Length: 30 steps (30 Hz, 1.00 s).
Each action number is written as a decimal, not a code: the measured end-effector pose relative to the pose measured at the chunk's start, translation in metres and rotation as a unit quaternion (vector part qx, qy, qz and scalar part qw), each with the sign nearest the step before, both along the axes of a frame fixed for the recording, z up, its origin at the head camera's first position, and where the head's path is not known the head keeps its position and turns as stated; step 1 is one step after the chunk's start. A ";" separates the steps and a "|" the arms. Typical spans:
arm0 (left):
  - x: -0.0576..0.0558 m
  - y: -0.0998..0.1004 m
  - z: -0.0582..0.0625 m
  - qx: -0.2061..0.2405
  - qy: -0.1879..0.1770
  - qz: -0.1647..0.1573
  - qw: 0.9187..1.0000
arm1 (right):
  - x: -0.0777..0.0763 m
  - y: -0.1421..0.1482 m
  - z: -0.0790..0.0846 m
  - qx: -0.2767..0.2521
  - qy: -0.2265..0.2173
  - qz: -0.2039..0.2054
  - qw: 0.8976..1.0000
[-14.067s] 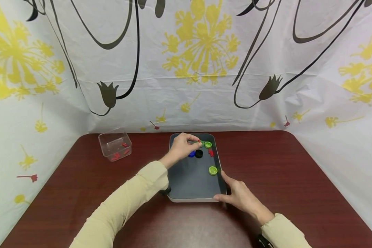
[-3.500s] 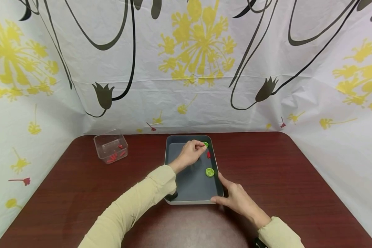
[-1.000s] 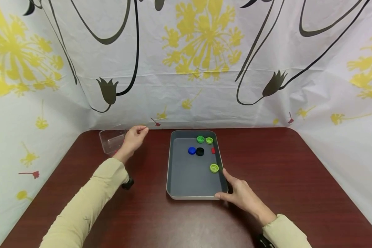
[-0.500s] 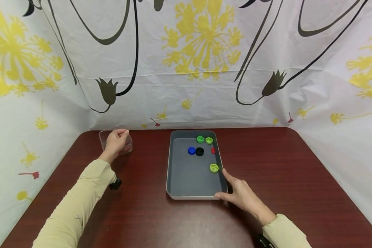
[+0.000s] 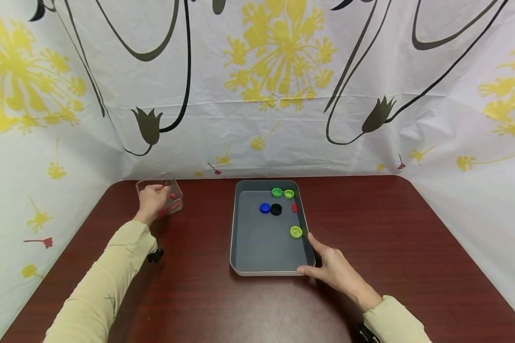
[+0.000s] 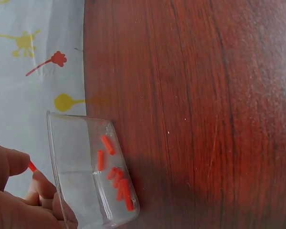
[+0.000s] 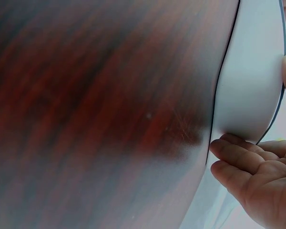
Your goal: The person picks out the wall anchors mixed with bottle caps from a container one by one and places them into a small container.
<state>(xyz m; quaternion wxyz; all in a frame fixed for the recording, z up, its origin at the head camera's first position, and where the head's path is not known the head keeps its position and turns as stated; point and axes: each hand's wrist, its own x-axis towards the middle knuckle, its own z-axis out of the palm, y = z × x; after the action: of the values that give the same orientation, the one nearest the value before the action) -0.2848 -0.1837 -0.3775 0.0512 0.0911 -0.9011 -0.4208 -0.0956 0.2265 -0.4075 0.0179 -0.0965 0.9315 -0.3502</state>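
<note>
In the head view my left hand is over a clear plastic box at the table's back left. Between thumb and finger it pinches a short red stick, seen in the left wrist view. Several more red sticks lie in the box. My right hand grips the near right corner of a grey tray, thumb on its rim and fingers against its outer wall. Inside the tray, a small red piece lies near the right wall.
The tray also bears a green cap, two lime caps, one at the back and one nearer, a blue cap and a black cap. A patterned cloth encloses the table's back and sides.
My left hand has left the tray and moved left to over the clear box. Fewer red pieces lie in the tray than in the oldest frame. The right hand has kept its hold.
</note>
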 end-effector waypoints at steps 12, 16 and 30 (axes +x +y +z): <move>-0.003 0.005 -0.006 0.016 0.047 0.026 0.998 | 0.000 0.000 0.000 0.001 0.001 0.006 1.000; -0.007 0.028 0.001 0.022 0.097 -0.002 0.995 | 0.000 0.001 0.000 0.000 0.001 0.005 1.000; -0.004 0.173 0.023 0.147 0.076 -0.184 0.969 | 0.000 0.000 0.000 0.003 -0.003 0.004 1.000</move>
<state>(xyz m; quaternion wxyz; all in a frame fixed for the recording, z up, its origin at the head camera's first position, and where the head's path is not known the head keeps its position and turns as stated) -0.2886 -0.0110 -0.3546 0.0269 -0.1020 -0.8242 -0.5563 -0.0952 0.2270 -0.4079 0.0225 -0.0995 0.9320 -0.3478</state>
